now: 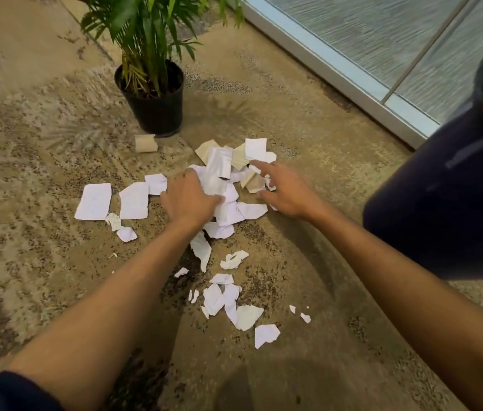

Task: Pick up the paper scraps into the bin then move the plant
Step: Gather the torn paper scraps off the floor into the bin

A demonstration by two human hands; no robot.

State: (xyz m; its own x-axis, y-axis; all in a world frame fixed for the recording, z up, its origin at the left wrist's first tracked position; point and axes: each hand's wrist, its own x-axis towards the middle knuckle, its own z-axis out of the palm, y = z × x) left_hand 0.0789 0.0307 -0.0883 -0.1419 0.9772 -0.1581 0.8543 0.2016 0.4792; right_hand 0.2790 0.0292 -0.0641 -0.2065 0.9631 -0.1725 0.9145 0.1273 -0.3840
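mottled tan carpet (308,120) meets a glass wall (382,40). torn white scraps (133,200) lie scattered before the plant (151,84), bin (448,197) at right. left hand (188,200) grips scraps; right hand (286,189) spread, touching them.

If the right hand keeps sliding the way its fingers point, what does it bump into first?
The right hand points up and left into the pile of paper scraps. Its fingertips look already at the pile's edge, so probably the white scrap at the top comes first, though height above the carpet is hard to judge.
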